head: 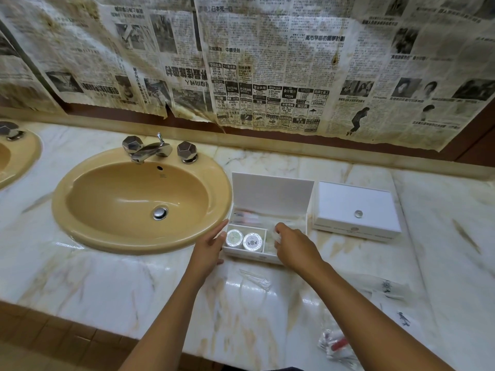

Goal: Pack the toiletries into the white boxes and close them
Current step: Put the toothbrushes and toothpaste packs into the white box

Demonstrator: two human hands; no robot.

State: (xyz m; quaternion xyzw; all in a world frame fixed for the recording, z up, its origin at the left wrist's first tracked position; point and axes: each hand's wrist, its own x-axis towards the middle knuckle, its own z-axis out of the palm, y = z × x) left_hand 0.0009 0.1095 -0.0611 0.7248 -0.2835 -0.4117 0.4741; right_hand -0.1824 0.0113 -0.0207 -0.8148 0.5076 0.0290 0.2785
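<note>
An open white box (270, 195) stands on the marble counter right of the sink, its lid raised. Two round wrapped soaps (243, 239) lie in its front left compartment. A packet with red print (245, 216) lies in the back compartment. My left hand (209, 246) rests with straight fingers against the box's left side. Over the front right compartment, my right hand (292, 243) pinches a clear plastic packet (273, 232). A second white box (356, 210) sits shut to the right.
A tan sink (139, 202) with chrome taps (150, 149) is on the left. Clear wrapped items (254, 278) lie in front of the box, printed sachets (387, 286) to the right, and a red-and-clear packet (336, 344) near the counter's front edge. Newspaper covers the wall behind.
</note>
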